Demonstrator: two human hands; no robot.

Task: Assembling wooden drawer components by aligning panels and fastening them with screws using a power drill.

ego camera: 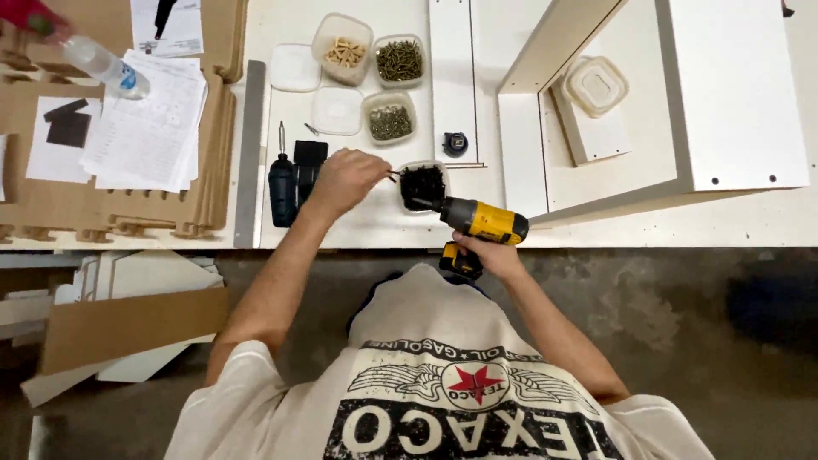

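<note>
Two hands work at the near edge of a white table (383,230), at frame centre. The left hand (342,181) pinches a dark screw (393,175) between fingertips, just left of a tub of black screws (423,186). The right hand (494,255) is closed around the grip of a yellow cordless drill (481,221), its nose over the tub's lower right rim. A black screwdriver (282,187) lies left of the left hand. Three tubs of fasteners (390,121) and three loose lids sit above.

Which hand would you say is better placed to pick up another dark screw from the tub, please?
Probably the left hand: it hovers beside the tub, fingertips pinching a screw, while the right hand is gripping the drill.
</note>
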